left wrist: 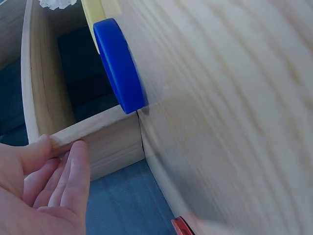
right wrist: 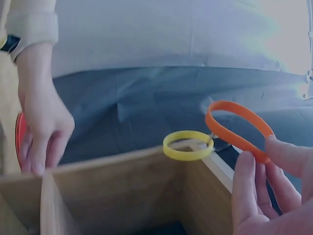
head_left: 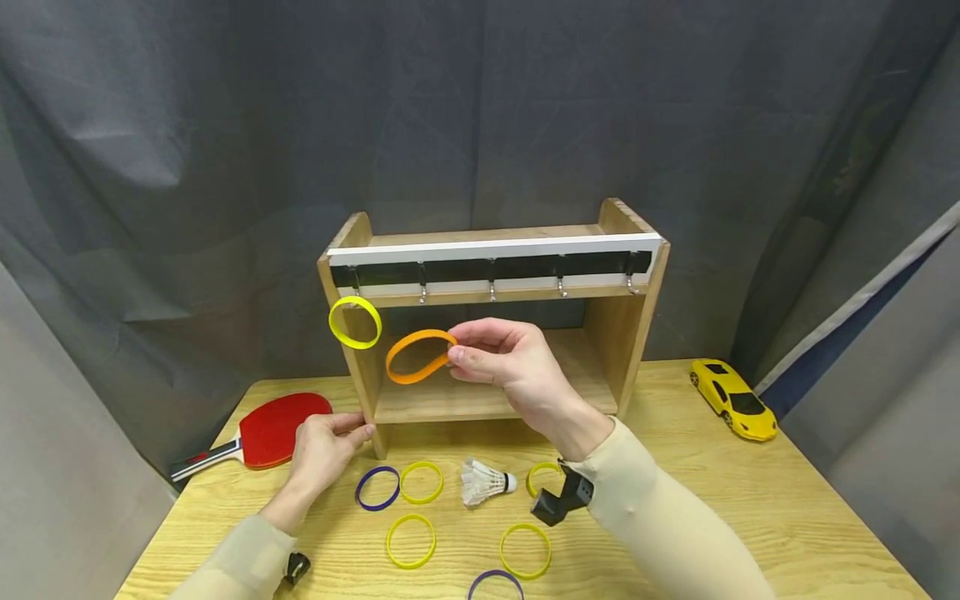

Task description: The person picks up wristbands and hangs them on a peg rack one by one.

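My right hand (head_left: 517, 367) pinches an orange wristband (head_left: 408, 378) between thumb and fingers, in front of the wooden shelf (head_left: 487, 407). The band hangs out to the left in a teardrop loop. A yellow wristband (head_left: 332, 323) hangs from the leftmost of several metal hooks (head_left: 492, 292) along the shelf's top rail. In the right wrist view, the orange wristband (right wrist: 234, 139) appears near the hanging yellow wristband (right wrist: 188, 155). Low on the left, my left hand (head_left: 322, 450) grips the edge of the shelf's side panel (left wrist: 110, 142), thumb and fingers on opposite faces.
A red table tennis paddle (head_left: 281, 429) lies left of the shelf. Before the shelf lie a shuttlecock (head_left: 476, 482), a blue-purple wristband (head_left: 358, 492), another purple wristband (head_left: 495, 572) and several yellow wristbands (head_left: 411, 567). A yellow toy car (head_left: 731, 400) stands at right.
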Demonstrator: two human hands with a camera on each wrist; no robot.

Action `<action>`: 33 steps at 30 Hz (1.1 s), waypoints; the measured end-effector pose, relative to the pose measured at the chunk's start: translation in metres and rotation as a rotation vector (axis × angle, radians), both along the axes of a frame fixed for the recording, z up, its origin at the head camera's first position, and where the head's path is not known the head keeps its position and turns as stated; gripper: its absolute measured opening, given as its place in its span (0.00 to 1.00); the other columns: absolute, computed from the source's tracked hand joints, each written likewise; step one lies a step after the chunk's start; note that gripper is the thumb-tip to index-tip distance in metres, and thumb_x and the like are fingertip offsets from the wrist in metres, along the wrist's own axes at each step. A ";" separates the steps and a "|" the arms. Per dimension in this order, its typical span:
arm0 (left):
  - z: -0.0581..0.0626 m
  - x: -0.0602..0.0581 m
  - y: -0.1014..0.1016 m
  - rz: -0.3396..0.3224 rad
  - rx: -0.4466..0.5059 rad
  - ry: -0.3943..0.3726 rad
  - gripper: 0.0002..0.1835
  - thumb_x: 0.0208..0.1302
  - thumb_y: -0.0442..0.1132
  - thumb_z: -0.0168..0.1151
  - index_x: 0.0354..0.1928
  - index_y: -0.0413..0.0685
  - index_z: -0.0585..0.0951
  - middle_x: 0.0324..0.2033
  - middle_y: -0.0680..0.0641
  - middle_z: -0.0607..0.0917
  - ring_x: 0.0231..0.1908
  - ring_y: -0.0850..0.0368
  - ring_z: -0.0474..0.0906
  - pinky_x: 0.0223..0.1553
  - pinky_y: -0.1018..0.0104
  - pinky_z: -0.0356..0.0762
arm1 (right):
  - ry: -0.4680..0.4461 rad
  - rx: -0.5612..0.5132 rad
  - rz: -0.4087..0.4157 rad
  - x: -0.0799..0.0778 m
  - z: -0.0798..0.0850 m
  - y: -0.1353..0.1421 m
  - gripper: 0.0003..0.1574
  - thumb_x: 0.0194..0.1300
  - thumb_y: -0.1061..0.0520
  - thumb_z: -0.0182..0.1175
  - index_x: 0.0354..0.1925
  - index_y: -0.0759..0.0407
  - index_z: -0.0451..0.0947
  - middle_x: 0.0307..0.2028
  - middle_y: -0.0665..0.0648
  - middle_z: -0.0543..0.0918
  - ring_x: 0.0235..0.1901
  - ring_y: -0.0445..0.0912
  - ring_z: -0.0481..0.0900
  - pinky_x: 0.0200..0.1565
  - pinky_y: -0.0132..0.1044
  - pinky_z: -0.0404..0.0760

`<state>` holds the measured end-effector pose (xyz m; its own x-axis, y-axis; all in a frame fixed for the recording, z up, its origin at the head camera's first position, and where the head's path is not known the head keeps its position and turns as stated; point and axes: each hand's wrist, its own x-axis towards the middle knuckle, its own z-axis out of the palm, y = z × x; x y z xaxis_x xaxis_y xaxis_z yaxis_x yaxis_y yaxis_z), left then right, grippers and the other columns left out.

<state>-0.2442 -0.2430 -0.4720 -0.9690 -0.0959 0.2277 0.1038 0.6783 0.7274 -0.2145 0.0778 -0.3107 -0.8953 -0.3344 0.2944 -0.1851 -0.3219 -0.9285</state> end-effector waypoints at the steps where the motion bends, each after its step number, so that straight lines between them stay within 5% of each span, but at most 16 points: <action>1: 0.000 0.000 0.000 -0.001 0.000 0.001 0.14 0.70 0.42 0.81 0.54 0.48 0.96 0.46 0.45 0.98 0.52 0.46 0.90 0.40 0.68 0.80 | -0.019 -0.019 0.003 -0.001 0.001 -0.005 0.24 0.74 0.76 0.64 0.43 0.49 0.93 0.40 0.48 0.95 0.40 0.39 0.94 0.51 0.37 0.95; 9: 0.000 0.001 0.000 -0.001 0.015 -0.005 0.13 0.70 0.41 0.81 0.54 0.49 0.96 0.47 0.45 0.98 0.52 0.46 0.91 0.38 0.70 0.80 | -0.153 -0.157 0.014 -0.009 0.004 -0.037 0.22 0.77 0.75 0.64 0.41 0.49 0.93 0.38 0.49 0.95 0.39 0.40 0.95 0.48 0.34 0.95; 17: 0.001 0.001 0.000 -0.012 0.020 -0.016 0.13 0.71 0.42 0.80 0.55 0.51 0.96 0.48 0.45 0.98 0.50 0.48 0.92 0.38 0.68 0.81 | -0.180 -0.234 -0.025 -0.014 0.004 -0.066 0.18 0.75 0.74 0.66 0.46 0.54 0.92 0.40 0.51 0.95 0.39 0.41 0.95 0.46 0.33 0.94; 33: 0.001 0.002 0.000 -0.026 -0.004 0.001 0.13 0.73 0.42 0.78 0.56 0.50 0.95 0.49 0.45 0.97 0.53 0.43 0.93 0.44 0.63 0.85 | -0.227 -0.220 -0.131 -0.024 -0.007 -0.095 0.14 0.73 0.70 0.73 0.55 0.64 0.90 0.39 0.49 0.95 0.37 0.39 0.94 0.41 0.30 0.93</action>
<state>-0.2421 -0.2430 -0.4709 -0.9708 -0.0699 0.2294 0.1224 0.6782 0.7246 -0.2388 -0.0175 -0.3178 -0.9774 -0.1634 0.1345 -0.0340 -0.5059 -0.8619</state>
